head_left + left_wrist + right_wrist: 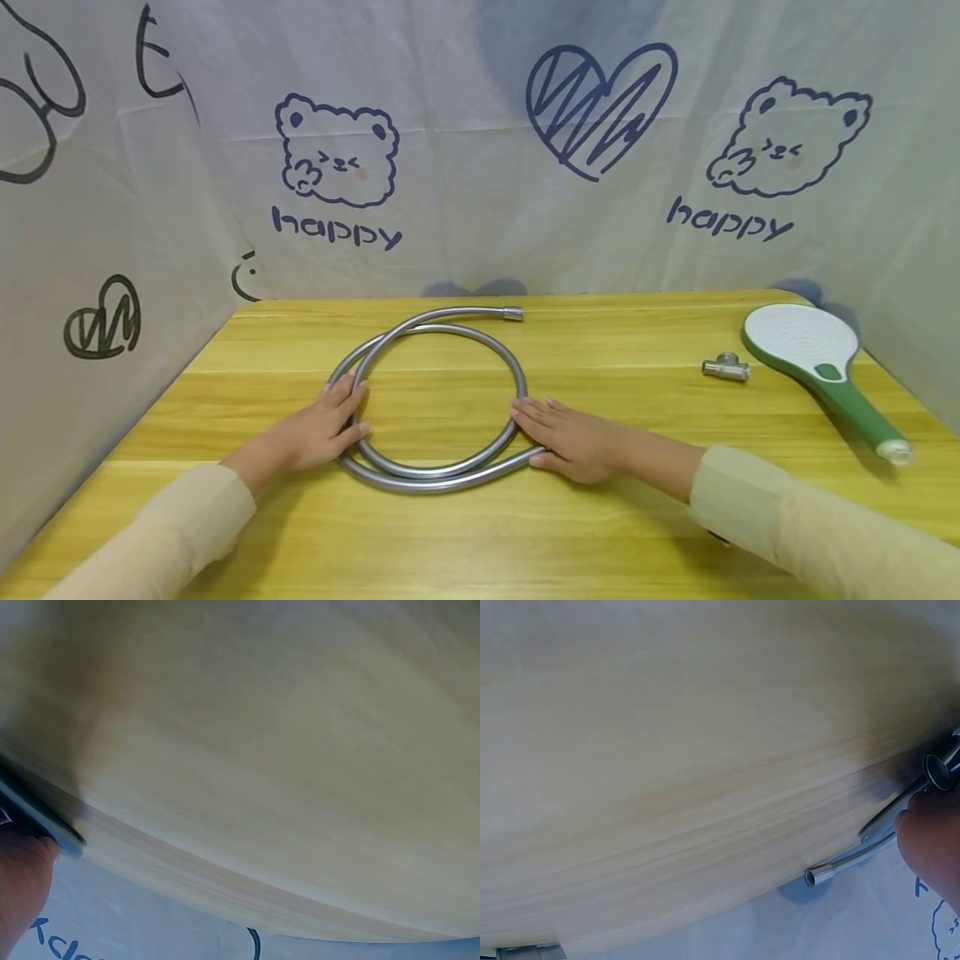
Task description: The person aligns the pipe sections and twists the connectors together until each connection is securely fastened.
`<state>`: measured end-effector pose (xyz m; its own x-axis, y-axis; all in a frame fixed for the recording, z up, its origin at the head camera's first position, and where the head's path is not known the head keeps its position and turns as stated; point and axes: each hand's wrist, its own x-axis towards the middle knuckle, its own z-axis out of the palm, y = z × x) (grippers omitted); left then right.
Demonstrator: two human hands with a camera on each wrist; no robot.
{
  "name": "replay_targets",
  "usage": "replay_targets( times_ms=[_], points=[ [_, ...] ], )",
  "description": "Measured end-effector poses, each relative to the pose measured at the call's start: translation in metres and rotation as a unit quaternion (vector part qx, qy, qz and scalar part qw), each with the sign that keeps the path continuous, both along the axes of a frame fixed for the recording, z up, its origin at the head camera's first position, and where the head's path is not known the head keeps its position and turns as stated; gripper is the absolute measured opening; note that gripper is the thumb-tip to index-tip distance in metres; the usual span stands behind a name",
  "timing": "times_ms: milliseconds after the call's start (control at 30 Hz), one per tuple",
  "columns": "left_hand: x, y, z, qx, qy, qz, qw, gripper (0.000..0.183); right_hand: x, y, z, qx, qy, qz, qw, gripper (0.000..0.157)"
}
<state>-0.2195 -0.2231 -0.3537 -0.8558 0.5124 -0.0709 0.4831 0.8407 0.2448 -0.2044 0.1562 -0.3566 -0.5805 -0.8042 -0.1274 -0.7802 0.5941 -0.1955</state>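
A grey metallic shower hose [438, 482] lies coiled in loops on the wooden table. My left hand [322, 425] rests on the left side of the coil, fingers laid across the tubing and thumb reaching inside the loop. On the right side, my right hand [573, 437] touches the coil with outstretched fingers. Its thumb is beside the outer stretch of hose, whose end the hand hides in the head view. In the right wrist view, that open hose end [936, 772] shows beside the thumb. The other end, a silver connector [513, 313], points right at the back.
A green and white shower head [806, 342] lies at the right of the table [637, 333]. Just left of it is a small chrome tee valve [726, 367]. White cloth with drawings [465, 208] hangs behind the table and along its sides.
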Motion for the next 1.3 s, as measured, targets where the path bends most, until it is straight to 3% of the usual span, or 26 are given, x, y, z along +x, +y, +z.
replay_targets(
  times_ms=[1300],
  points=[
    [0.014,0.014,0.000,0.008,-0.021,-0.012,0.9997,0.069,0.022,0.018,0.000,-0.021,0.022,0.003,1.000,0.058]
  ],
)
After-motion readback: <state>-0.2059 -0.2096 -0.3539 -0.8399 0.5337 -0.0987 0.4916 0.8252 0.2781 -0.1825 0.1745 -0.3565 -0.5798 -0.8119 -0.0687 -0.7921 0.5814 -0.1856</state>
